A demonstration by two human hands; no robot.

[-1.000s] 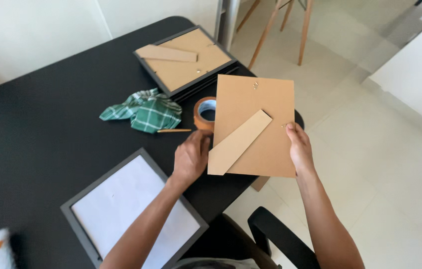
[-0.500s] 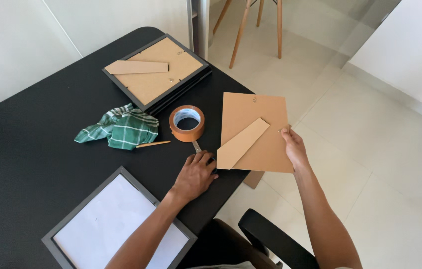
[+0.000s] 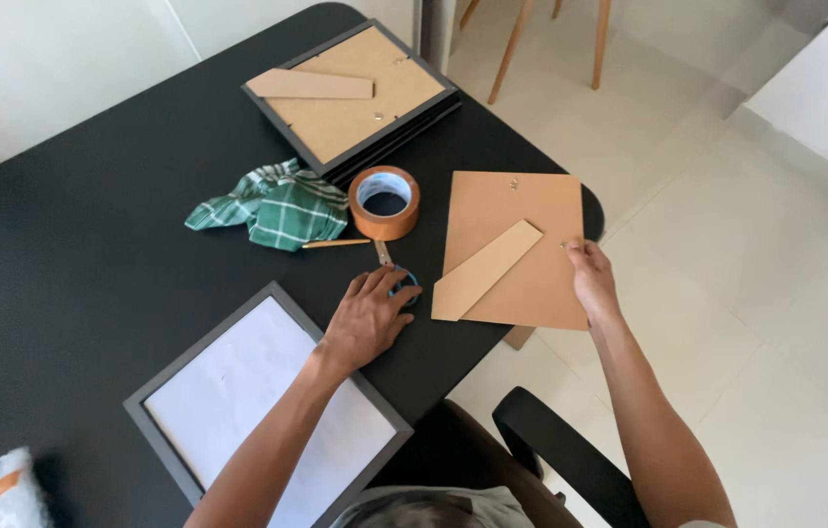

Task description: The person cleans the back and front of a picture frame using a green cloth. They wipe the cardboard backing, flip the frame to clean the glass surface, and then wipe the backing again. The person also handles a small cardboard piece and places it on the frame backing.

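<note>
Nearest on the black worktop [image 3: 62,254] lies a frame [image 3: 267,420] with a white sheet inside. Just beyond it the left hand [image 3: 367,318] rests flat, fingers closed over the blue handle of scissors [image 3: 396,279]. The right hand [image 3: 592,279] grips the right edge of a brown backing board [image 3: 522,220], which lies at the worktop edge. Farther away are a tape roll [image 3: 385,200], a green checked cloth [image 3: 277,207] and stacked frames [image 3: 355,93].

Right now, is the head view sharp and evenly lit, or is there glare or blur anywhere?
Head view: mostly sharp, soft daylight; the floor at right is washed out, the black table shows a dull sheen, the left hand and right hand are crisp, and edges bend slightly from the wide lens.
</note>
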